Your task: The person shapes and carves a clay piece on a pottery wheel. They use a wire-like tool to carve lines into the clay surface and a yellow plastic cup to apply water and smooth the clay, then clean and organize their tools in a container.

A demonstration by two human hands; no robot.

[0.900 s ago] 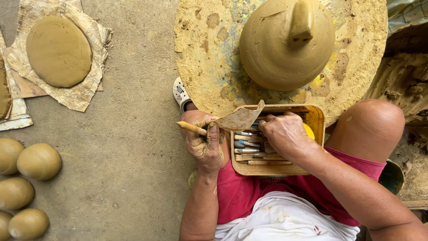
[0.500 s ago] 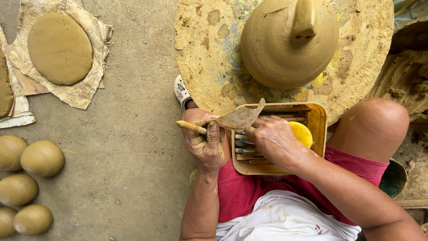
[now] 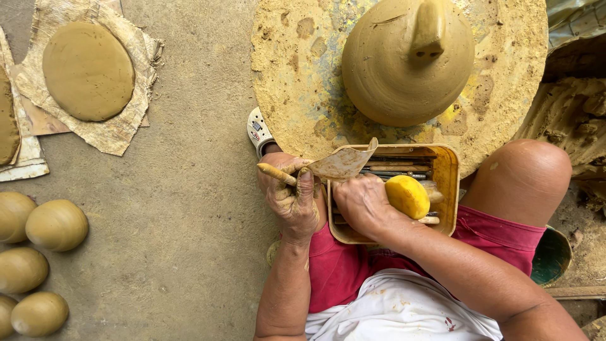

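The flat clay-smeared scraper blade with a wooden handle (image 3: 334,165) lies at the near left corner of the yellow-brown wooden tool tray (image 3: 449,183), which rests on the person's lap. Its long axis runs from left to right and a little upward: the handle end points away from the tray to the left, the pointed tip reaches over the tray's far rim. The left hand (image 3: 291,197), just left of the tray, is closed around the handle, with the thumb up against the blade. The right hand (image 3: 365,203) lies inside the tray, just under the blade, palm down with fingers curled; I cannot tell whether it grips anything. It is very near the blade, but the left hand is the one that holds it.

Just right of this hand, in the tray, sits a round yellow sponge (image 3: 408,196), and behind it lie thin wooden and metal sticks (image 3: 398,165).

Beyond the tray stands a domed pot of wet tan clay with a knob on top (image 3: 407,60) on a round clay-crusted wheel disc (image 3: 284,82). Far left of the tray, on the grey floor (image 3: 183,208), lie a flat clay disc on a torn paper sheet (image 3: 88,71) and several smooth clay balls (image 3: 55,225)
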